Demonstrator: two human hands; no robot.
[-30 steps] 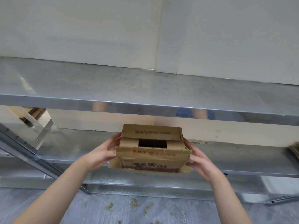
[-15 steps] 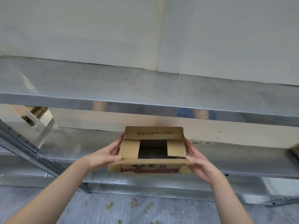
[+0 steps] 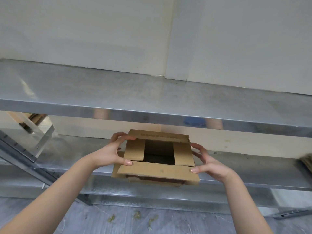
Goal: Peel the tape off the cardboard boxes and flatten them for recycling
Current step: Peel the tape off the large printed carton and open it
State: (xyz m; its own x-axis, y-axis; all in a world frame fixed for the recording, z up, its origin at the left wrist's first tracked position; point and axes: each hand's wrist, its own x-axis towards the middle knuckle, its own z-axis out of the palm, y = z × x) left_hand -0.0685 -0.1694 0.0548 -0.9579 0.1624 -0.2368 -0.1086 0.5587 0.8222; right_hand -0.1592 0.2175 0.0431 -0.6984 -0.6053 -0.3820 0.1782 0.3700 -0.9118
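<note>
Head view: box (image 3: pixel 157 172) before lower shelf (image 3: pixel 253 168), scraps (image 3: pixel 136 215) on floor (image 3: pixel 194 223)

No text can be read: the small print line on the cardboard box (image 3: pixel 157 172) is too blurred.

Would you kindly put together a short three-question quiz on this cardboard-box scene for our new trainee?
1. True or false: the cardboard box is already flattened.
2. Which holds the box? A) the left hand only; B) the right hand only; C) both hands.
3. Fill in: small scraps lie on the ___ below the metal shelving.

Key:
1. False: it has its box shape, with a dark opening between the flaps.
2. C: one grip on each side, thumbs on the near flap.
3. floor.
</note>
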